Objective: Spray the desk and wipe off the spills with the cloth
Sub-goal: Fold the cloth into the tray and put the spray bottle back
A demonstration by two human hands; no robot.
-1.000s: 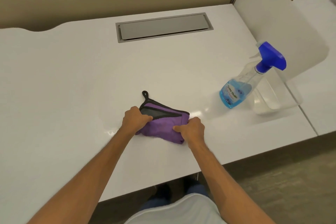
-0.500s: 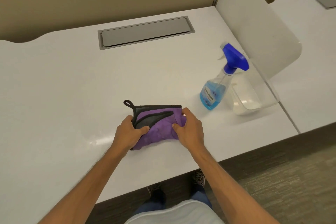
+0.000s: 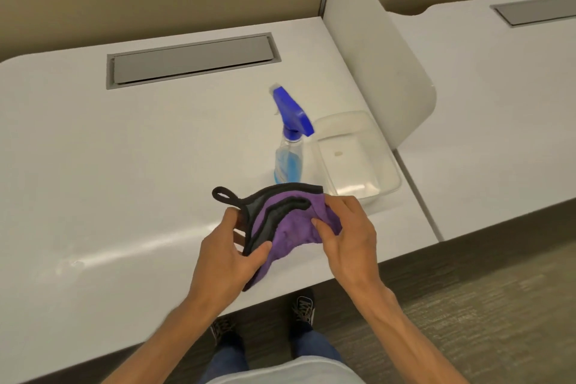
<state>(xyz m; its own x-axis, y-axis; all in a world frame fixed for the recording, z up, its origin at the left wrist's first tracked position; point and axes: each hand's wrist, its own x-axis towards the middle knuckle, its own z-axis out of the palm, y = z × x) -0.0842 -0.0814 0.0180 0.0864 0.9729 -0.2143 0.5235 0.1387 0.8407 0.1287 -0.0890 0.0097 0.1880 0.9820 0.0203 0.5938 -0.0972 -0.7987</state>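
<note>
A purple cloth (image 3: 288,227) with black trim and a hanging loop is held above the front part of the white desk (image 3: 124,165). My left hand (image 3: 230,256) grips its left edge and my right hand (image 3: 349,231) pinches its right side. The cloth hangs folded between them. Just behind it stands a clear spray bottle (image 3: 288,146) with blue liquid and a blue trigger head, upright on the desk. A faint wet streak shines on the desk at the left front.
A clear plastic tub (image 3: 358,153) sits right of the bottle. A grey cable flap (image 3: 191,59) lies at the desk's back. A white divider panel (image 3: 380,50) separates this desk from the neighbouring one. The desk's front edge runs under my wrists.
Both hands have lifted the cloth off the desk and raised it toward me. The view has shifted right, so the bottle now sits nearer the middle.
</note>
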